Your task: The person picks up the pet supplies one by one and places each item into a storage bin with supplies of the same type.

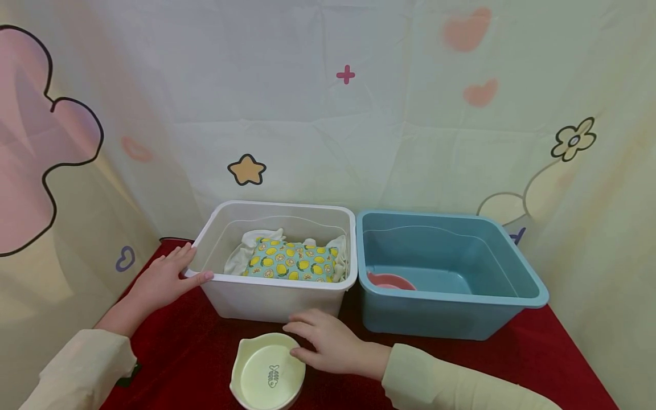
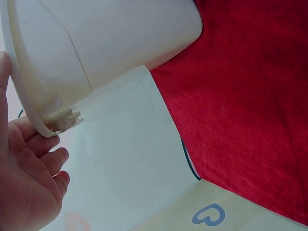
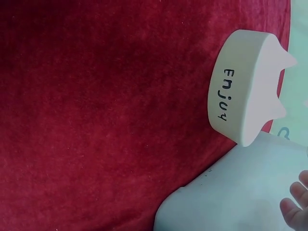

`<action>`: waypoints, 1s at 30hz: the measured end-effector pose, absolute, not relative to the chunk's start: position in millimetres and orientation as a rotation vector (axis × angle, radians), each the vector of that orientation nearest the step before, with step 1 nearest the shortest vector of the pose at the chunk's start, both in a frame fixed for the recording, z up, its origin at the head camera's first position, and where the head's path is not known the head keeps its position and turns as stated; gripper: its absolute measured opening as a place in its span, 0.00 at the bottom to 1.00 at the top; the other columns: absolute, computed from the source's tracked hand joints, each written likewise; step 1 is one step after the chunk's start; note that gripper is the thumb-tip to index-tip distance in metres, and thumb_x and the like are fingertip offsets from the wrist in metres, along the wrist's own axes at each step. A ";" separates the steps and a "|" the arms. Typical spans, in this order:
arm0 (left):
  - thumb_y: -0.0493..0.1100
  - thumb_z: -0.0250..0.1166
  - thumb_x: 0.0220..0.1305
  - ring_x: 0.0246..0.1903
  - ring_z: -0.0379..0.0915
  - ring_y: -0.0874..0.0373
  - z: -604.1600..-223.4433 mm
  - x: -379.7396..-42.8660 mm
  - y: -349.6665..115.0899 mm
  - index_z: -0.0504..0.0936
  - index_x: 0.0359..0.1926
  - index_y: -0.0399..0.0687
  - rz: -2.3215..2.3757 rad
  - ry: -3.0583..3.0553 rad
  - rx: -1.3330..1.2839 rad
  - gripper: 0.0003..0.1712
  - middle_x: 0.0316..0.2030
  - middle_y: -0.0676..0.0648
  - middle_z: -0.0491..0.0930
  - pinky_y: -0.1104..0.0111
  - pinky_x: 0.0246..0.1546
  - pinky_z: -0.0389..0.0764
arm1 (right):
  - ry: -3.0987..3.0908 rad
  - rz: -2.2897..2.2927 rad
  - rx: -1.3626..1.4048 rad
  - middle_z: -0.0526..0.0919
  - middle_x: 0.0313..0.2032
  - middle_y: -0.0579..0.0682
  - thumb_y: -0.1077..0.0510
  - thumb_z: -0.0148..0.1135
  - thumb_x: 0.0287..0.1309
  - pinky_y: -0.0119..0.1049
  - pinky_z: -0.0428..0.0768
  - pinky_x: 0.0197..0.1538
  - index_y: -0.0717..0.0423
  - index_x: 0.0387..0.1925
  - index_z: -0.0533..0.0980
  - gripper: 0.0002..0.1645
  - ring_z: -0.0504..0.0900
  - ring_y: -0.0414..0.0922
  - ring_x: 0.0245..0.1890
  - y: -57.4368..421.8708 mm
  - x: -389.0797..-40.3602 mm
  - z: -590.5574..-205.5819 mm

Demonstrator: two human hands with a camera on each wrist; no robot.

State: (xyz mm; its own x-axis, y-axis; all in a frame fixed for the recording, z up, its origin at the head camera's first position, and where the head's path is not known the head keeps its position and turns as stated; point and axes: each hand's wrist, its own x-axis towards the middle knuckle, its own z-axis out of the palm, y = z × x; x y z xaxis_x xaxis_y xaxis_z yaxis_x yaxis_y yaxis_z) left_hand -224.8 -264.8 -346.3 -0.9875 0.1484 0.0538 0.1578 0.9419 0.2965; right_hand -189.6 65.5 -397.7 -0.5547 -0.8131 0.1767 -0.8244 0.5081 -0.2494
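My left hand rests on the near left corner of a white plastic bin, thumb along its front rim. In the left wrist view, the fingers of that hand lie by the rim's corner. Inside the bin is a lemon-print cushion on white cloth. My right hand hovers beside a cream pet bowl with ear-like points and a fishbone print, fingers loosely bent and holding nothing. In the right wrist view, that hand's fingertips appear apart from the bowl, marked "Enjoy" on its side.
A blue plastic bin stands right of the white one. Inside its near left corner lies a pink dish-like item, partly hidden by the wall. Dark red cloth covers the table. A printed curtain hangs behind both bins.
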 end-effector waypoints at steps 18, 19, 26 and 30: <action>0.69 0.51 0.53 0.60 0.45 0.29 -345.9 -224.0 -264.3 0.52 0.64 0.34 -0.489 -3.059 -0.239 0.52 0.63 0.27 0.49 0.36 0.55 0.48 | -2.802 0.475 1.459 0.69 0.58 0.50 0.44 0.52 0.56 0.41 0.69 0.58 0.48 0.56 0.68 0.27 0.67 0.46 0.58 66.7 -187.7 -408.4; 0.69 0.51 0.53 0.60 0.45 0.29 -345.8 -223.9 -264.2 0.52 0.64 0.34 -0.491 -3.058 -0.240 0.52 0.63 0.27 0.49 0.36 0.55 0.48 | -2.802 0.475 1.460 0.69 0.58 0.51 0.44 0.52 0.57 0.41 0.69 0.58 0.49 0.56 0.68 0.27 0.67 0.46 0.58 66.7 -187.4 -408.9; 0.69 0.51 0.53 0.60 0.45 0.29 -345.2 -223.6 -264.0 0.52 0.64 0.33 -0.483 -3.062 -0.239 0.52 0.63 0.28 0.49 0.35 0.55 0.50 | -2.815 0.484 1.461 0.67 0.59 0.52 0.44 0.51 0.57 0.42 0.68 0.59 0.49 0.57 0.67 0.28 0.65 0.47 0.60 66.6 -185.7 -413.5; 0.69 0.51 0.53 0.60 0.45 0.28 -345.7 -224.0 -264.2 0.52 0.64 0.34 -0.477 -3.065 -0.238 0.52 0.63 0.28 0.49 0.35 0.55 0.50 | -2.830 0.485 1.464 0.65 0.61 0.53 0.43 0.51 0.57 0.42 0.68 0.60 0.49 0.58 0.65 0.29 0.64 0.48 0.61 66.4 -184.6 -416.5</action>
State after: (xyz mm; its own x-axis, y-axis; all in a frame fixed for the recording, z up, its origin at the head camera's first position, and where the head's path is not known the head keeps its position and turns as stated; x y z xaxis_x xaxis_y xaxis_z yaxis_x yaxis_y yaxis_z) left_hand -224.0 -264.2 -345.7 -0.9879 0.1457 0.0538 0.1552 0.9413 0.2997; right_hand -184.6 66.4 -416.5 -0.5849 -0.8085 0.0651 -0.7840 0.5430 -0.3007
